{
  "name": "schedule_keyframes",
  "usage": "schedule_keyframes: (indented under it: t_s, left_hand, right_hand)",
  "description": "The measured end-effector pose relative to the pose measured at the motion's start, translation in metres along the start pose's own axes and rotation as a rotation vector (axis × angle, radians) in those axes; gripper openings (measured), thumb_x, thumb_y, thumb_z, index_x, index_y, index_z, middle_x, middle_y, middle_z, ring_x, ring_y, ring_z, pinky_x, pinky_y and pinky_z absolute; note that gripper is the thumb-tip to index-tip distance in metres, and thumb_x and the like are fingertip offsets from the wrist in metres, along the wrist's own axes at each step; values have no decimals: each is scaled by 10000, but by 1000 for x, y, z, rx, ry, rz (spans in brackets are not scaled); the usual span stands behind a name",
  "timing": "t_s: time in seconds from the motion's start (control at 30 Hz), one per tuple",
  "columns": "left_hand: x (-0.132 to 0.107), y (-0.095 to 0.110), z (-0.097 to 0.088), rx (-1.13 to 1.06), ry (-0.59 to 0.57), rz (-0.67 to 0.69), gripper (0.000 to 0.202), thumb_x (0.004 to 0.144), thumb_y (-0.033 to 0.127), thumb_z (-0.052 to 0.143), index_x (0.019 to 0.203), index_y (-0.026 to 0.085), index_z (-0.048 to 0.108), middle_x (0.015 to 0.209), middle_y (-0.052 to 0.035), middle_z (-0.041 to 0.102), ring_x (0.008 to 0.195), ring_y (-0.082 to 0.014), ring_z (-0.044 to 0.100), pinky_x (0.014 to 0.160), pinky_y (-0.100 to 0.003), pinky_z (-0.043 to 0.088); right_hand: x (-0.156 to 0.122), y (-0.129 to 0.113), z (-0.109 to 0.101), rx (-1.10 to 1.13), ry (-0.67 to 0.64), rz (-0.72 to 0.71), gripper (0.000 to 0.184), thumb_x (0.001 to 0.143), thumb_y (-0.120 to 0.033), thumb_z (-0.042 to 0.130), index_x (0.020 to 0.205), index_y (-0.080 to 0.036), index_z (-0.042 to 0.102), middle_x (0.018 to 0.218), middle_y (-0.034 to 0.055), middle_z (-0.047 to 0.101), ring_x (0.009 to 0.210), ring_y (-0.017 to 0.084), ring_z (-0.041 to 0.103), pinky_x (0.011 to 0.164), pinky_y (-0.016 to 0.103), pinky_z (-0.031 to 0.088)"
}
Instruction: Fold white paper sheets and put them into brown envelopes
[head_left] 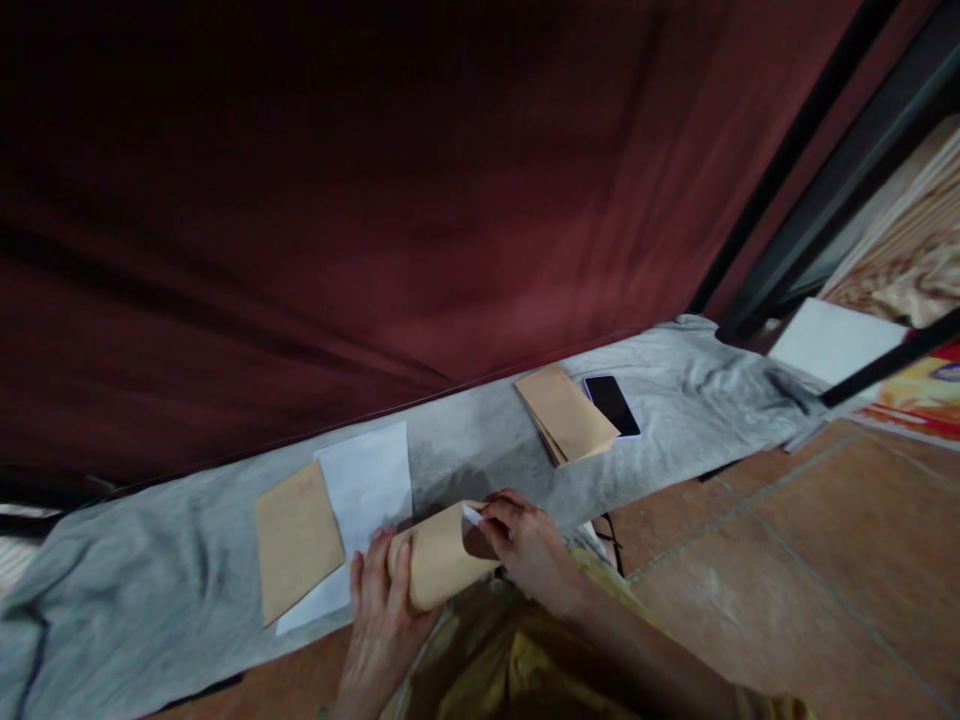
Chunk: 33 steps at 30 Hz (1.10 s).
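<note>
My left hand (382,600) grips the lower end of a brown envelope (442,565) that bulges open near the front edge of the grey cloth (480,450). My right hand (525,545) pinches a white folded paper (472,516) at the envelope's open mouth, its fingers closed. Another brown envelope (296,540) lies flat to the left, overlapping a white sheet (367,485).
A stack of brown envelopes (566,412) and a black phone (612,405) lie further right on the cloth. A dark red curtain (337,200) hangs behind. A white sheet (832,340) rests at far right, with a black frame (825,140) and tiled floor (787,560).
</note>
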<state>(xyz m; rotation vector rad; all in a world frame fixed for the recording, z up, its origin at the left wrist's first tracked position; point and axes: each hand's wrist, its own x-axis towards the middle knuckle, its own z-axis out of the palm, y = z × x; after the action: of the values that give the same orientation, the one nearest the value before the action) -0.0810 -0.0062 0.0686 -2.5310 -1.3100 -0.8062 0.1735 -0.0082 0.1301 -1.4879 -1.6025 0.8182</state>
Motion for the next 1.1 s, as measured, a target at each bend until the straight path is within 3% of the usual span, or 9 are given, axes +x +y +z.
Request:
schedule_keyframes:
  t_s: [0.2, 0.53, 0.63, 0.73, 0.77, 0.83, 0.93, 1.03, 1.1]
  left_hand:
    - [5, 1, 0, -8, -21, 21, 956, 855, 277, 720, 1623, 186, 159, 1556, -279, 388, 1499, -416, 329, 1176, -658, 289]
    - [7, -1, -6, -19, -162, 14, 962, 851, 260, 695, 1630, 222, 133, 1581, -251, 357, 1498, -416, 324, 1187, -652, 264]
    - [6, -1, -6, -13, -172, 21, 963, 846, 247, 696, 1628, 221, 135, 1577, -253, 360, 1498, -416, 323, 1188, -649, 263]
    - [6, -1, -6, -3, -173, 30, 966, 840, 233, 692, 1630, 222, 136, 1569, -250, 377, 1497, -404, 329, 1196, -642, 256]
    - [6, -2, -6, 1, -175, 36, 969, 841, 227, 688, 1632, 226, 130, 1571, -246, 379, 1500, -401, 326, 1199, -642, 252]
    - [10, -7, -9, 12, -192, 59, 969, 850, 217, 678, 1638, 239, 114, 1588, -239, 365, 1514, -398, 303, 1203, -650, 241]
    - [21, -17, -14, 31, -208, 83, 913, 896, 206, 636, 1640, 277, 113, 1641, -219, 302, 1541, -396, 247, 1205, -666, 222]
    - [37, -27, -14, 1, -96, -47, 859, 922, 268, 640, 1633, 312, 161, 1684, -186, 231, 1549, -396, 227, 1208, -673, 215]
    - [43, -25, -9, -122, 30, -224, 885, 890, 369, 699, 1625, 299, 212, 1683, -178, 237, 1537, -396, 259, 1212, -651, 250]
  right_hand:
    - [1, 5, 3, 25, 20, 88, 185, 925, -117, 576, 962, -221, 725, 1010, 36, 733, 891, 167, 691, 809, 253, 482]
    - [-2, 22, 12, 192, 158, 140, 164, 867, -127, 548, 913, -258, 635, 821, -12, 709, 714, 160, 647, 669, 244, 455]
    - [-3, 26, 14, 232, 208, 165, 222, 835, -127, 570, 1002, -264, 615, 811, -3, 701, 707, 170, 645, 654, 247, 454]
    - [-3, 33, 18, 273, 229, 184, 406, 807, -118, 573, 1182, -268, 616, 875, 11, 719, 744, 180, 655, 671, 258, 462]
    - [-2, 35, 20, 281, 216, 182, 415, 790, -111, 568, 1169, -266, 639, 882, 12, 720, 744, 178, 650, 675, 260, 461]
    - [1, 42, 22, 311, 166, 189, 274, 759, -118, 566, 959, -247, 701, 800, 0, 697, 697, 164, 618, 647, 254, 444]
    - [7, 49, 25, 510, 129, 284, 104, 736, -188, 595, 642, -225, 622, 607, -29, 594, 585, 134, 544, 556, 227, 393]
    - [15, 51, 29, 795, 188, 385, 52, 711, -261, 625, 671, -228, 620, 629, -33, 616, 583, 130, 563, 542, 215, 419]
    - [20, 50, 34, 988, 262, 458, 87, 662, -287, 664, 715, -238, 616, 682, -26, 651, 621, 149, 602, 546, 226, 457]
